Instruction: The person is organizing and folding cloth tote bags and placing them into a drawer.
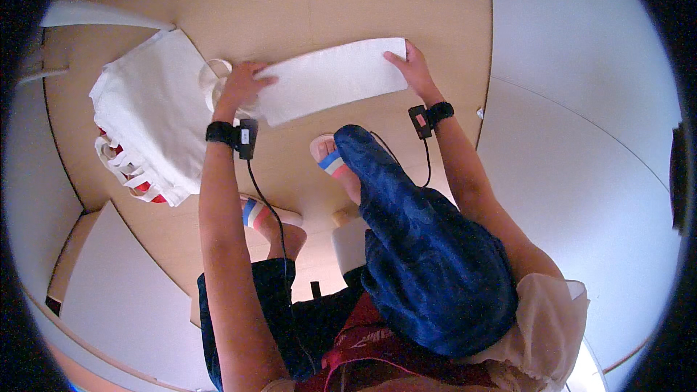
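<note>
A white fabric piece (332,79), apparently a folded canvas tote bag, lies as a long flat strip on the tan floor before me. My right hand (416,72) grips its right end, thumb on top and fingers beneath. At the other end, my left hand (243,86) is slightly blurred, its fingers spread over the fabric's edge. Cream straps (214,79) loop out beside and partly under this hand. Left of it lies a stack of white canvas bags (152,114), with several handles and bits of red showing along its lower left edge.
My feet in striped slippers (330,161) (256,213) are close below the strip. Dark cables (265,198) run from the wrist-worn devices (248,139) (420,121). A white panel (125,277) stands at lower left. Pale surfaces (572,120) border the floor on the right.
</note>
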{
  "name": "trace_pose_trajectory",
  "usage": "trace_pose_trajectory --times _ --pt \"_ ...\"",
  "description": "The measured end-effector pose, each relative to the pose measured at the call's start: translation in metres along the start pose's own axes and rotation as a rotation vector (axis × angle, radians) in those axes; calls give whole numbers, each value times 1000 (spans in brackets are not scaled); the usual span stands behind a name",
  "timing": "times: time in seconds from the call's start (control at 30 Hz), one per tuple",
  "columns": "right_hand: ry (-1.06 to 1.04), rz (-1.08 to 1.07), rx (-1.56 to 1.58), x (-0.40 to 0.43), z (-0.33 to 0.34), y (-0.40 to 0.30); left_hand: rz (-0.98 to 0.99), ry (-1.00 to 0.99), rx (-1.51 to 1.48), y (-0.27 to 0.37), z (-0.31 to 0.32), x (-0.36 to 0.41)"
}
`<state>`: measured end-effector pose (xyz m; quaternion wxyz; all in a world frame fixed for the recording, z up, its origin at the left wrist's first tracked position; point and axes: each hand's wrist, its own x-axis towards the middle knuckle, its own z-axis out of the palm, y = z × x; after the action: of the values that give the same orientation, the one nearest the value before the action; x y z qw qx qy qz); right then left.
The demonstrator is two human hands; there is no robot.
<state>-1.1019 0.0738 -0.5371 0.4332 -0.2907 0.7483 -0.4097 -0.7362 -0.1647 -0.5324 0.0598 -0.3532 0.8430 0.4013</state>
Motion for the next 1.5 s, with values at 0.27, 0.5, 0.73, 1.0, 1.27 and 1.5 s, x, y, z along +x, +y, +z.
trace_pose_trajectory --times 0.27,0.5,0.73,1.0,1.27,1.5 --pt "137 49 426 -6 12 -46 8 545 -175 104 -120 36" --pt "285 182 230 -22 -14 39 -29 847 208 31 -16 13" --pt "299 145 -133 -12 -82 87 -458 570 -1214 35 37 27" --pt "217 -297 -379 6 23 -63 -558 960 -302 -9 31 35" --pt "-141 -338 -346 39 141 -93 -433 849 -125 16 7 82" --pt "-194 -365 -412 34 135 -84 -257 1096 -1312 -38 -20 56"
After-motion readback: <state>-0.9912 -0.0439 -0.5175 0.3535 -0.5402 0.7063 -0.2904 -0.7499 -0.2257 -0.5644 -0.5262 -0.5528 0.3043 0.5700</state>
